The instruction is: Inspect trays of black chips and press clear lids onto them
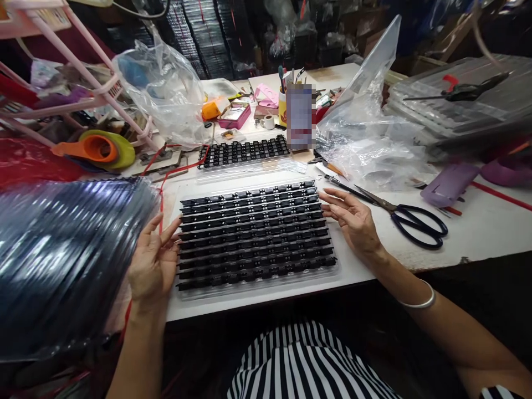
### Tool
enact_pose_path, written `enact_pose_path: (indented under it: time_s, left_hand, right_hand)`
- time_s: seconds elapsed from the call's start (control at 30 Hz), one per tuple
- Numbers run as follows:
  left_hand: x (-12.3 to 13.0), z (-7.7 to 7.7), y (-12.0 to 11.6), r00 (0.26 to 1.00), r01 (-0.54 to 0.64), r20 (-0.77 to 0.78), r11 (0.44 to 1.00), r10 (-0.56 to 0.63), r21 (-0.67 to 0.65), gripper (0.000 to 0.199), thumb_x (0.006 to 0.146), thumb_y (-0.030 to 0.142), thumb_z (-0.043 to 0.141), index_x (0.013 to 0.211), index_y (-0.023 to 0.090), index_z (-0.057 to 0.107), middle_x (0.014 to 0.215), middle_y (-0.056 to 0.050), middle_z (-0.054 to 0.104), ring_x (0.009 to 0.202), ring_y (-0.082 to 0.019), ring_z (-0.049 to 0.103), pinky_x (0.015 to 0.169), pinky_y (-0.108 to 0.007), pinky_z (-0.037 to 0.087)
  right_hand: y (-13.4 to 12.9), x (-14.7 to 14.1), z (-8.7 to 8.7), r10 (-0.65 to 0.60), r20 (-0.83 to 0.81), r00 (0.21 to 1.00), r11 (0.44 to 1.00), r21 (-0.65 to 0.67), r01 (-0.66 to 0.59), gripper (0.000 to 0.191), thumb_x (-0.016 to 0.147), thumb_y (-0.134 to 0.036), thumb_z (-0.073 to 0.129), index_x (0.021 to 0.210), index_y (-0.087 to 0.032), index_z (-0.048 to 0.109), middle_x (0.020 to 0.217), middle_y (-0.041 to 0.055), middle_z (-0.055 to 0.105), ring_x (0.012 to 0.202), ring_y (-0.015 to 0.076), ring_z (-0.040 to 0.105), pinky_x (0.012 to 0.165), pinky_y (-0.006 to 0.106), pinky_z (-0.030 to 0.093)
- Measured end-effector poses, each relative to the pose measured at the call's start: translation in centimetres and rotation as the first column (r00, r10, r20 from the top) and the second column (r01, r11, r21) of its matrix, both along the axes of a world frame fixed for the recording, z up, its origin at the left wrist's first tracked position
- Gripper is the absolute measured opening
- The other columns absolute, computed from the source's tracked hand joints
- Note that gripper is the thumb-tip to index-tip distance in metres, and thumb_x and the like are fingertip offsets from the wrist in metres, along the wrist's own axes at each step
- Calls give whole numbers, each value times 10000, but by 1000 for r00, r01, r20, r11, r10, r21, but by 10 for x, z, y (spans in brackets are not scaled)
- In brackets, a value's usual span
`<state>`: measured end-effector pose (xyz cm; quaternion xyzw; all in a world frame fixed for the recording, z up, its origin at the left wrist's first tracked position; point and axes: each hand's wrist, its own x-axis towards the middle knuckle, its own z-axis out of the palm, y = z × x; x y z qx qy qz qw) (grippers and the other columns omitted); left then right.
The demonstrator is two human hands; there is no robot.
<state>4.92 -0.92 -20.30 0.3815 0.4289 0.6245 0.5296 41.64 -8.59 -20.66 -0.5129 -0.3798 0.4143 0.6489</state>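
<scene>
A clear plastic tray (257, 285) lies on the white table in front of me, with several rows of black plastic strips (257, 233) in it. At its left side is my left hand (154, 257), fingers apart and the tips against or very near the strip ends. My right hand (353, 221) reaches to the opposite side with its fingers stretched out, the tips at the upper right ends of the strips. Neither hand wraps round the tray; slight contact is hard to judge. Behind it sits another tray of black parts (245, 151).
A stack of shiny dark trays (70, 260) crowds the left side, tied with red ribbon (162, 183). Scissors (409, 219) lie to the right near a purple plastic piece (449, 183). Clear plastic bags (374, 149), a pink rack (78, 55) and an orange tape dispenser (97, 149) stand around.
</scene>
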Motion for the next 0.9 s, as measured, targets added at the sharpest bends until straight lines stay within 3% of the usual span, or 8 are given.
enact_pose_path:
  time_s: [0.27, 0.53, 0.73, 0.9]
  left_hand:
    - [3, 1, -3, 999, 45, 4, 999, -45, 28, 358, 883, 280, 543, 1220, 159, 551, 1072, -124, 704, 778, -101, 635, 748, -200, 477]
    - [0, -4, -4, 993, 49, -105, 999, -47, 20, 384, 874, 349, 542, 1233, 211, 538, 1143, -107, 676, 824, -115, 649, 744, -220, 469]
    - [2, -10, -2, 976, 79, -207, 996, -67, 49, 331, 883, 365, 528, 1165, 191, 550, 1148, -92, 670, 1162, -185, 563, 905, -286, 431]
    - [5, -13, -1, 949, 111, -295, 994, -109, -7, 422, 882, 412, 524, 1237, 189, 486, 1056, -77, 700, 1187, -191, 549, 1028, -370, 378]
  right_hand:
    - [0, -1, -2, -18, 13, 1000, 999, -28, 19, 335, 760, -288, 679, 1093, -262, 664, 1149, 62, 683, 956, 207, 649, 833, 373, 518]
    - [0, 2, -6, -27, 28, 999, 998, -54, 28, 326, 761, -287, 670, 1087, -267, 665, 1133, 52, 688, 903, 186, 660, 831, 348, 525]
    - [0, 3, -10, 20, 233, 972, 999, -53, -7, 335, 821, -371, 625, 1132, -248, 637, 1152, 64, 675, 1111, 258, 603, 1012, 449, 428]
    - [4, 2, -12, 84, 356, 931, 992, -119, -44, 408, 827, -439, 624, 1188, -251, 596, 1180, 76, 660, 1183, 269, 557, 1065, 465, 372]
